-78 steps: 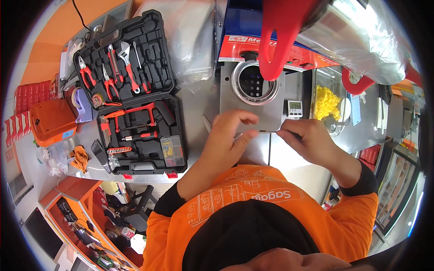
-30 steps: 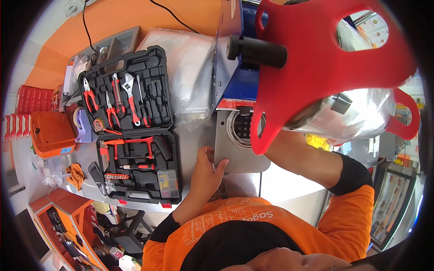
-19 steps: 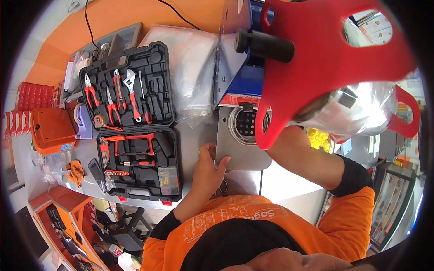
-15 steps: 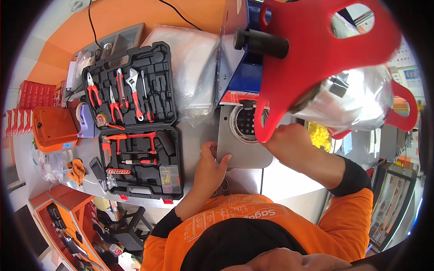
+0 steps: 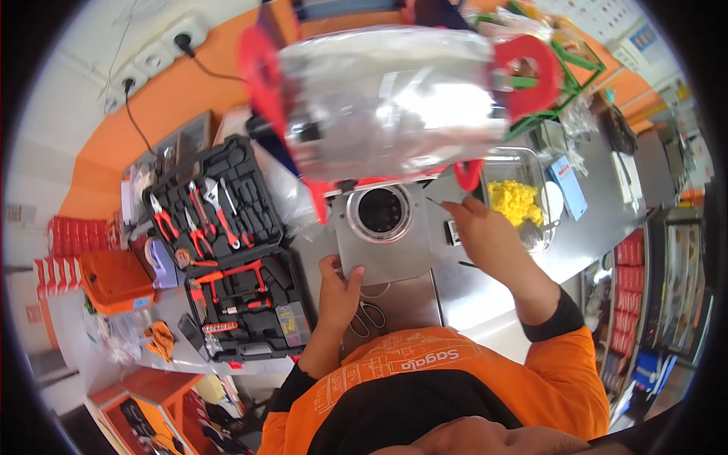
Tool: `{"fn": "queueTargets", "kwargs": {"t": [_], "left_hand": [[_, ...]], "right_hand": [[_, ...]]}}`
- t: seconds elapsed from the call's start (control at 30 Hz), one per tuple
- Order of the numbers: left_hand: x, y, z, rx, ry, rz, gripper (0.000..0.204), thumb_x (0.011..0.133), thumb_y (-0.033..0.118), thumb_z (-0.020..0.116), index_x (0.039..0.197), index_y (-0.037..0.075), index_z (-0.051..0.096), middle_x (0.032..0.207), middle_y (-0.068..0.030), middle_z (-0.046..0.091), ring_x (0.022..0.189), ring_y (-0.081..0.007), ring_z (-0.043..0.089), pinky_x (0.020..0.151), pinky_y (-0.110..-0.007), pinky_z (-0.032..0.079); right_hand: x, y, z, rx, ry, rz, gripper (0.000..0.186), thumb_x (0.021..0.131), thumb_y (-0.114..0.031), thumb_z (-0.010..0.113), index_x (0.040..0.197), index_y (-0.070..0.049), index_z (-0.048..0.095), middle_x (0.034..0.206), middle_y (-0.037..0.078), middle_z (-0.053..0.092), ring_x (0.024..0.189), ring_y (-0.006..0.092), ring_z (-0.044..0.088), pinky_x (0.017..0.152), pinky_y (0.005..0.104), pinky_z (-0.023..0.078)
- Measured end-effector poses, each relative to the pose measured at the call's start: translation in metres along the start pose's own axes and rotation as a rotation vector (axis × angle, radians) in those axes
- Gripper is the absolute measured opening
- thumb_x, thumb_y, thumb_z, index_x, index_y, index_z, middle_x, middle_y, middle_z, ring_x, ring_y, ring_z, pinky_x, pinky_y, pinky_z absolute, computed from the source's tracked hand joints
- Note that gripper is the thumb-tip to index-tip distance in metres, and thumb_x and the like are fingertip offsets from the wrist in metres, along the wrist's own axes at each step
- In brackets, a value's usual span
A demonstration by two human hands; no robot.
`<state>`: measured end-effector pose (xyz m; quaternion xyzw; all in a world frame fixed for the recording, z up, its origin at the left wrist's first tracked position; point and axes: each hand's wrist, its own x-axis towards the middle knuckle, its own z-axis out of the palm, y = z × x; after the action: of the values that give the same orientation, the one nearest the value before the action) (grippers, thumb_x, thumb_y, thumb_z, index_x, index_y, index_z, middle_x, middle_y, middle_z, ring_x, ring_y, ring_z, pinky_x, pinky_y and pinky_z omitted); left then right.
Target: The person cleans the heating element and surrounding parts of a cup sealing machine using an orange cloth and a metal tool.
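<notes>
My left hand (image 5: 339, 299) rests at the left edge of a grey metal plate (image 5: 402, 262), thumb on top and fingers curled at its side. A metal ring (image 5: 407, 223) surrounds the plate's round dark opening. To the right, my right hand (image 5: 489, 239) is closed, and a thin dark rod (image 5: 434, 201) sticks out from its fingertips toward the plate. Over the plate looms the red-framed machine (image 5: 531, 72) with a big roll of clear film (image 5: 394, 98), which hides its back part. Scissors (image 5: 369, 317) lie below the plate, near my left wrist.
An open black tool case (image 5: 262, 299) with red-handled tools stands at left, beside an orange box (image 5: 114, 277) and a purple tape dispenser (image 5: 159, 262). At right, a wire-mesh tray (image 5: 509, 161) holds a yellow crinkled heap (image 5: 514, 201). A blue packet (image 5: 567, 186) lies beyond.
The view has swung, so the film roll now faces me and more of the right-hand table shows. My right hand has come away from the red frame's lower loop; my left stays at the plate.
</notes>
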<state>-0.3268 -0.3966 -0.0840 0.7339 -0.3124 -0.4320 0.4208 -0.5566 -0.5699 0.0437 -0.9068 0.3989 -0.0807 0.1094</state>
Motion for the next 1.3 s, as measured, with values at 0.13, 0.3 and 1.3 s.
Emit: {"fn": "queueTargets", "kwargs": {"t": [0.13, 0.3, 1.3], "left_hand": [[0.001, -0.002, -0.005, 0.1, 0.004, 0.047, 0.054, 0.097, 0.021, 0.07, 0.131, -0.003, 0.036, 0.121, -0.019, 0.059, 0.099, -0.0216, 0.064, 0.08, -0.032, 0.053], [0.002, -0.007, -0.002, 0.138, 0.036, 0.081, 0.054, 0.096, 0.022, 0.07, 0.131, -0.003, 0.037, 0.122, -0.0181, 0.058, 0.097, -0.021, 0.064, 0.076, -0.032, 0.054], [-0.001, -0.012, 0.004, 0.091, 0.067, -0.008, 0.054, 0.095, 0.022, 0.072, 0.128, -0.002, 0.037, 0.116, -0.0167, 0.059, 0.092, -0.0187, 0.062, 0.075, -0.032, 0.051]], "right_hand": [[0.003, -0.01, 0.019, 0.067, 0.021, 0.04, 0.028, 0.088, -0.009, 0.062, 0.114, -0.012, 0.07, 0.092, 0.011, 0.064, 0.074, 0.035, 0.068, 0.063, 0.0438, 0.056], [0.022, -0.016, 0.04, 0.056, 0.077, 0.086, 0.024, 0.081, -0.007, 0.065, 0.105, -0.011, 0.069, 0.09, 0.011, 0.065, 0.07, 0.0331, 0.07, 0.06, 0.0446, 0.056], [0.056, -0.026, 0.065, -0.24, 0.122, -0.182, 0.02, 0.072, -0.012, 0.069, 0.091, -0.007, 0.068, 0.092, 0.007, 0.063, 0.074, 0.0181, 0.069, 0.052, 0.0342, 0.058]]}}
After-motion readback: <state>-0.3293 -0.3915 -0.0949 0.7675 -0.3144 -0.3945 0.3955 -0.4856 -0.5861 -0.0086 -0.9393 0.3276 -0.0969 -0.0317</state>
